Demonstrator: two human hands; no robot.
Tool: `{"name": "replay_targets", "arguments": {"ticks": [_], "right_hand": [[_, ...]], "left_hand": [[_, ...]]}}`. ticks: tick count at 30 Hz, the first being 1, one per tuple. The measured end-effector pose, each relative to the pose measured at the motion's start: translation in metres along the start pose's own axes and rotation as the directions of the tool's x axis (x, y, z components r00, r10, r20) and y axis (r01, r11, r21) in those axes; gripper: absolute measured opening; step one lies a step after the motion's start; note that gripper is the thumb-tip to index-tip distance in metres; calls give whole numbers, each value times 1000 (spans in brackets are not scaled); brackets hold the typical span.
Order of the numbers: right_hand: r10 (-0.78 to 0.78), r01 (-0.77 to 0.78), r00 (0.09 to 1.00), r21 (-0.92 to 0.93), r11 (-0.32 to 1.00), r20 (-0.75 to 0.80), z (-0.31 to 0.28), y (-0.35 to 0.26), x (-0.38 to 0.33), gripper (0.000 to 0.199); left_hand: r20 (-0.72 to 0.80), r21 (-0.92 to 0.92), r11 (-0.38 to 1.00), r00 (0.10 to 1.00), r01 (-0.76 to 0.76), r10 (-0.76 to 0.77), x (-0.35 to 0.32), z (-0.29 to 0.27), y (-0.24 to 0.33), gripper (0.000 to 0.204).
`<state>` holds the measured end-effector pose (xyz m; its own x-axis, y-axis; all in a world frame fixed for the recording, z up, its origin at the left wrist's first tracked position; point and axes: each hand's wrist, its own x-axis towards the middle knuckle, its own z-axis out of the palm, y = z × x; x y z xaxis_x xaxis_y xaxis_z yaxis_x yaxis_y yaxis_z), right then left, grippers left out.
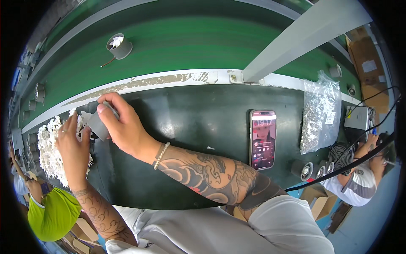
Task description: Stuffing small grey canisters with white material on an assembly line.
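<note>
My right hand (127, 127) is closed around a grey cylindrical housing (98, 126), held tilted above the dark work surface at the left. My left hand (72, 154) is beside it, at a heap of small white plastic parts (50, 148). Its thumb and fingers are apart, the fingertips close to the housing and the heap. I see nothing plainly held in the left hand. The inside of the grey housing is turned away from view.
Beyond a metal rail, a green conveyor (182, 46) carries a grey housing with a wire (122, 48). A slanted post (304, 38) rises at right. A phone (262, 139), a bag of small parts (320, 114) and several housings (303, 170) lie right. Co-workers sit both sides.
</note>
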<state>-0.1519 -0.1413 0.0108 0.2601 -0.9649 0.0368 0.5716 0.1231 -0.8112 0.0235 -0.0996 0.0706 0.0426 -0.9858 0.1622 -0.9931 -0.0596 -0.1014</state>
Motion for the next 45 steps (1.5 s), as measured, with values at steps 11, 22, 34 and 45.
{"name": "replay_targets", "arguments": {"ticks": [11, 22, 34, 45], "right_hand": [[137, -120, 984, 142, 983, -115, -4, -8, -1, 26], [177, -166, 976, 92, 982, -124, -7, -16, 1, 38], [177, -159, 980, 171, 972, -95, -8, -14, 2, 40], [204, -188, 977, 217, 958, -57, -9, -17, 1, 47]], "left_hand": [[27, -126, 992, 999, 22, -19, 0, 12, 10, 47], [5, -810, 563, 963, 162, -270, -10, -20, 31, 47], [285, -917, -331, 947, 223, -151, -19, -13, 45, 35], [163, -984, -110, 953, 139, -255, -23, -10, 65, 18]]}}
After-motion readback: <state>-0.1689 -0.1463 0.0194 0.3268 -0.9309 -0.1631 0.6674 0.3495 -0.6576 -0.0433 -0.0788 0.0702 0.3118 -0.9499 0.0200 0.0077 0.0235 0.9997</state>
